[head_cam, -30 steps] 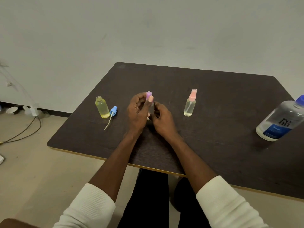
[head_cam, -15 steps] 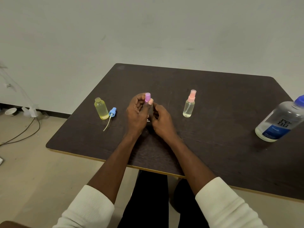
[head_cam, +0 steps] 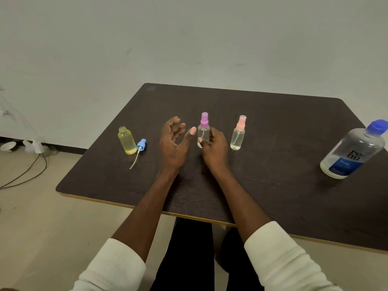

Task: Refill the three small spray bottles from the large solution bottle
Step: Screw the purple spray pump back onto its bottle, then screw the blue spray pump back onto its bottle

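Note:
A small clear bottle with a purple spray top (head_cam: 203, 131) stands upright on the dark table (head_cam: 273, 127), and my right hand (head_cam: 214, 149) grips its lower body. My left hand (head_cam: 174, 141) hovers just left of it with fingers loosely spread, holding nothing. To the right stands a clear bottle with a pink spray top (head_cam: 238, 135). At the left an uncapped yellowish bottle (head_cam: 127, 140) stands with its blue spray head and tube (head_cam: 138, 151) lying beside it. The large solution bottle (head_cam: 354, 151), blue-capped, is at the far right.
The table's near edge runs across above my lap. On the floor to the left lie cables (head_cam: 25, 175) and a small white bowl (head_cam: 8, 146). A plain wall rises behind the table.
My left hand has let go of the purple top and drawn away to the left, opening. The purple-topped bottle now stands in view, held only by my right hand.

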A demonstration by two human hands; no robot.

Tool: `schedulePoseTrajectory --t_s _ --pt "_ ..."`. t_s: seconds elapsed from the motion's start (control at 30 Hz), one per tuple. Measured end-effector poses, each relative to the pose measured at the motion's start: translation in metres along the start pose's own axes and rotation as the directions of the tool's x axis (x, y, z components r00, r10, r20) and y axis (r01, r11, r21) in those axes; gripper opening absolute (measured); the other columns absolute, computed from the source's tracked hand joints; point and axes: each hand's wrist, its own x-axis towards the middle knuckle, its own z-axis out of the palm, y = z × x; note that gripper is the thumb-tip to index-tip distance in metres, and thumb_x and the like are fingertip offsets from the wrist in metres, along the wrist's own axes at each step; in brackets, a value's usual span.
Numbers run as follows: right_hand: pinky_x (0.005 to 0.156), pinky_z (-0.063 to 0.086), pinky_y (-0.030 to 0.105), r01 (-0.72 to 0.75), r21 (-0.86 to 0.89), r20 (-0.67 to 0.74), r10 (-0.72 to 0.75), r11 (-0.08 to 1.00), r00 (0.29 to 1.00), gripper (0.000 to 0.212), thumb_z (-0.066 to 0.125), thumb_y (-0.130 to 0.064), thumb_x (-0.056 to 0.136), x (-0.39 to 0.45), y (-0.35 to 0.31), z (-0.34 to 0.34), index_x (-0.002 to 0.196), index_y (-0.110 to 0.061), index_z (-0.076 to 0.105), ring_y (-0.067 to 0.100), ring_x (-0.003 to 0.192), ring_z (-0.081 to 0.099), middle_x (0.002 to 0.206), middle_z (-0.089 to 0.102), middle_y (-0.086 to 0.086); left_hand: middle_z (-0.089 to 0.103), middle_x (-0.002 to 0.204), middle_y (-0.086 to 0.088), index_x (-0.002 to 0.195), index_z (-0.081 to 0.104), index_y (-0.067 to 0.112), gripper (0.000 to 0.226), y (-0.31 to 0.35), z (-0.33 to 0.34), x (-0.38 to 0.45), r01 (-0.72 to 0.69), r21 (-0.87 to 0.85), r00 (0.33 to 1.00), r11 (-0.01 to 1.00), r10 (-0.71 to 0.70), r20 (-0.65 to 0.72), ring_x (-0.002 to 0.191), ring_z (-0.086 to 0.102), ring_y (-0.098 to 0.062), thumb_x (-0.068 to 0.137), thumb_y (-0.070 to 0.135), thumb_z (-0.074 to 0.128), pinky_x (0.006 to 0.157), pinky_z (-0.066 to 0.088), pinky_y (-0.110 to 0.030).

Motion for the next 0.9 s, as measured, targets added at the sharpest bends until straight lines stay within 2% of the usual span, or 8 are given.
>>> schedulePoseTrajectory --t_s 0.13,0.3,0.43,0.5,0.67,0.73,0.8,0.9 --pt "0.076 0.048 0.031 -0.008 0.007 -0.090 0.009 1.000 0.996 0.008 0.069 -0.014 0.085 0.005 0.002 -0.007 0.090 -0.014 0.063 0.017 0.088 0.056 0.085 0.054 -0.007 0.067 0.119 -0.008 0.128 0.059 0.008 0.046 -0.001 0.001 0.000 -0.038 0.104 0.999 0.994 0.041 -0.027 0.107 0.067 -0.009 0.091 0.030 0.076 0.091 0.053 -0.019" --pt "0.079 0.050 0.029 -0.032 0.023 -0.113 0.034 0.999 0.993 0.021 0.076 -0.020 0.080 -0.001 0.001 -0.005 0.093 -0.019 0.059 0.007 0.087 0.057 0.098 0.059 -0.001 0.067 0.109 -0.002 0.119 0.063 0.007 0.031 0.001 -0.002 -0.003 -0.120 0.157 0.984 0.980 0.138 -0.108 0.099 0.067 -0.009 0.095 0.026 0.070 0.087 0.055 -0.022" --pt "0.082 0.048 0.026 0.158 -0.123 -0.261 -0.185 0.980 0.948 0.034 0.076 -0.020 0.080 -0.017 -0.006 -0.004 0.107 -0.013 0.058 0.012 0.096 0.053 0.108 0.053 0.001 0.063 0.097 -0.004 0.105 0.061 0.005 0.019 0.008 -0.011 -0.012 -0.261 0.232 0.923 0.937 0.313 -0.226 0.088 0.062 -0.020 0.098 0.022 0.063 0.079 0.053 -0.028" --pt "0.081 0.050 0.026 0.265 -0.146 -0.251 -0.294 0.953 0.922 0.029 0.072 -0.015 0.083 -0.027 -0.013 0.002 0.108 -0.009 0.059 0.015 0.096 0.055 0.107 0.054 0.003 0.060 0.094 -0.005 0.103 0.059 0.009 0.011 0.013 -0.022 -0.015 -0.293 0.276 0.890 0.915 0.367 -0.271 0.084 0.060 -0.023 0.098 0.018 0.064 0.075 0.051 -0.027" --pt "0.076 0.048 0.021 0.395 -0.030 0.168 -0.385 0.918 0.908 0.016 0.062 0.001 0.085 -0.043 -0.032 0.030 0.097 -0.007 0.068 0.012 0.084 0.057 0.094 0.063 0.005 0.058 0.093 -0.002 0.100 0.060 0.008 0.011 0.019 -0.073 -0.015 -0.269 0.444 0.798 0.855 0.456 -0.393 0.081 0.055 -0.016 0.095 0.014 0.069 0.077 0.054 -0.037" --pt "0.080 0.048 0.023 0.347 -0.011 0.285 -0.329 0.938 0.900 0.019 0.062 0.000 0.086 -0.044 -0.036 0.048 0.101 -0.007 0.070 0.013 0.086 0.059 0.096 0.065 0.005 0.057 0.096 0.000 0.103 0.060 0.015 0.012 0.023 -0.101 -0.012 -0.160 0.431 0.780 0.888 0.381 -0.497 0.083 0.055 -0.013 0.096 0.020 0.068 0.076 0.052 -0.029" --pt "0.089 0.047 0.025 0.302 -0.002 0.357 -0.282 0.953 0.891 0.028 0.061 0.001 0.086 -0.039 -0.041 0.065 0.111 -0.008 0.070 0.013 0.095 0.058 0.105 0.064 0.007 0.058 0.097 -0.001 0.106 0.061 0.008 0.014 0.021 -0.126 -0.012 -0.081 0.397 0.764 0.914 0.313 -0.565 0.082 0.055 -0.004 0.095 0.017 0.066 0.071 0.047 -0.016" --pt "0.106 0.034 0.023 0.307 -0.045 0.494 -0.246 0.951 0.834 0.051 0.055 0.007 0.085 -0.026 -0.048 0.089 0.131 -0.012 0.060 0.018 0.119 0.049 0.129 0.054 0.008 0.059 0.101 -0.001 0.111 0.061 0.003 0.019 0.014 -0.147 -0.016 0.025 0.353 0.816 0.935 0.185 -0.547 0.080 0.056 0.008 0.092 0.001 0.063 0.071 0.045 -0.008"
